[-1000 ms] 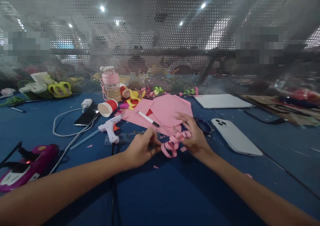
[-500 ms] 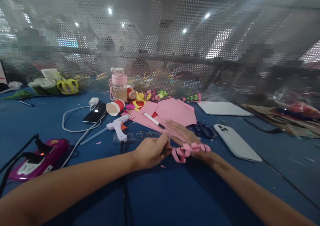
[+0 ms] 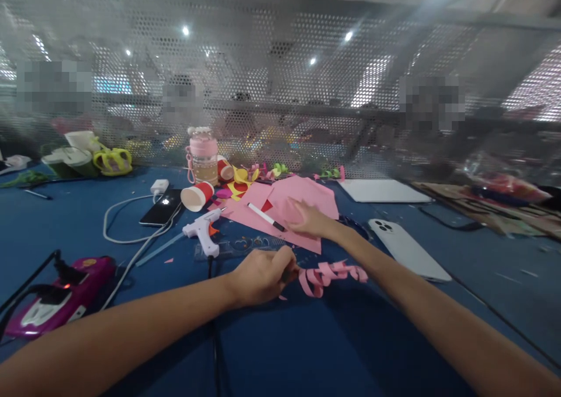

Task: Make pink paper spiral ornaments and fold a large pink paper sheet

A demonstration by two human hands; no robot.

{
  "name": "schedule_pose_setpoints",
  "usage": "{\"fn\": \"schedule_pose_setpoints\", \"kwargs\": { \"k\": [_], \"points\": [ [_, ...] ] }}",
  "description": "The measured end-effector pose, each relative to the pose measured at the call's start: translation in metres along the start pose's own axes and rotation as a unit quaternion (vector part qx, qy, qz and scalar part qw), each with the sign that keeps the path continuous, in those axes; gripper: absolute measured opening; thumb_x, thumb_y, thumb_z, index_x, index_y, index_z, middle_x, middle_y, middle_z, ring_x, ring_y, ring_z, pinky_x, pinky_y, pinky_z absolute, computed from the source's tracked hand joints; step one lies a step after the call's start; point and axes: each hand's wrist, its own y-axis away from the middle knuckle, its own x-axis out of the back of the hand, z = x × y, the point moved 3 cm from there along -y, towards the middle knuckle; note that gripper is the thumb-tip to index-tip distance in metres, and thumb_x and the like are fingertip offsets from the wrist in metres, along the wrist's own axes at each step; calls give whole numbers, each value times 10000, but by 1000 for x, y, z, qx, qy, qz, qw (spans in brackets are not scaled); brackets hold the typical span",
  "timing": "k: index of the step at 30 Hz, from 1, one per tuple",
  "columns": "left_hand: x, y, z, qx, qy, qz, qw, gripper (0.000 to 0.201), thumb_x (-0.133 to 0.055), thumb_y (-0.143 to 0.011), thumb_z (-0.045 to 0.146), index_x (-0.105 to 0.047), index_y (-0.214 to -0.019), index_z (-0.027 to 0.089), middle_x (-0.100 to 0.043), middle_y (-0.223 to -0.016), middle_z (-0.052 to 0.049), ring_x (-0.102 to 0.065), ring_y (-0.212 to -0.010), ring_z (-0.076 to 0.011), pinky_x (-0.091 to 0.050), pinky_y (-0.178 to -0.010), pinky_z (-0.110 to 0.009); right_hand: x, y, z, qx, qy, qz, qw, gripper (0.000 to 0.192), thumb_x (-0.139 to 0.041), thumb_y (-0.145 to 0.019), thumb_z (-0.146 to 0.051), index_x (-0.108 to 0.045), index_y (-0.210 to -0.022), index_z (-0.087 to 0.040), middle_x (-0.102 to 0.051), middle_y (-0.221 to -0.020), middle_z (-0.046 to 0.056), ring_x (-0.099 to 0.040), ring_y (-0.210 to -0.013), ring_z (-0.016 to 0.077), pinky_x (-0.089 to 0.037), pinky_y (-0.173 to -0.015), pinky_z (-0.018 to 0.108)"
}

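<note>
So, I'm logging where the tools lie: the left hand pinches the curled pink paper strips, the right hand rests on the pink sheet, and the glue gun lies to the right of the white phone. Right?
Not quite. In the head view the left hand does pinch the curled pink paper strips and the right hand rests on the pink sheet, but the glue gun lies to the left of the white phone, not the right.

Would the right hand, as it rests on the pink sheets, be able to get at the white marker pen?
Probably yes: the right hand lies on the pink paper just beside the marker pen, and nothing lies between them.
</note>
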Motion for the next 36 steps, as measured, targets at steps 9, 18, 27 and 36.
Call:
{"fn": "schedule_pose_setpoints", "kwargs": {
  "k": [9, 18, 27, 36],
  "points": [
    [-1, -2, -2, 20, 20, -27, 999, 72, -382, -801, 146, -336, -769, 190, -660, -689, -28, -621, -581, -124, -432, -477, -185, 32, -23, 25, -18, 5, 25, 1000, 242, -406, -743, -196, -601, -879, -150, -661, -866, 101, -593, -774, 212, -409, -640, 264],
    [1, -4, 1, 1, 20, -13, 1000, 76, -376, -813, 145, -333, -769, 190, -662, -678, -26, -621, -564, -127, -417, -450, -182, 60, -22, 37, -7, -27, 208, 978, 326, -412, -795, -295, -558, -1029, -121, -646, -938, 136, -588, -885, 250, -415, -770, 339],
    [4, 1, 1, -4, 51, 43, 998, 102, -410, -825, 181, -321, -778, 197, -669, -686, -41, -640, -591, -133, -443, -461, -183, 10, -52, -2, 197, -17, 53, 979, 521, -532, -744, -343, -451, -1236, -191, -447, -1309, 69, -371, -1225, 214, -253, -1030, 380],
    [3, 2, 1, -5, 66, 62, 996, 105, -430, -796, 152, -334, -790, 192, -672, -700, -54, -645, -607, -134, -460, -471, -184, -2, -72, -40, 203, 17, 17, 979, 619, -564, -716, -337, -405, -1263, -95, -473, -1267, 160, -457, -1144, 254, -353, -949, 386]
  ]
}}
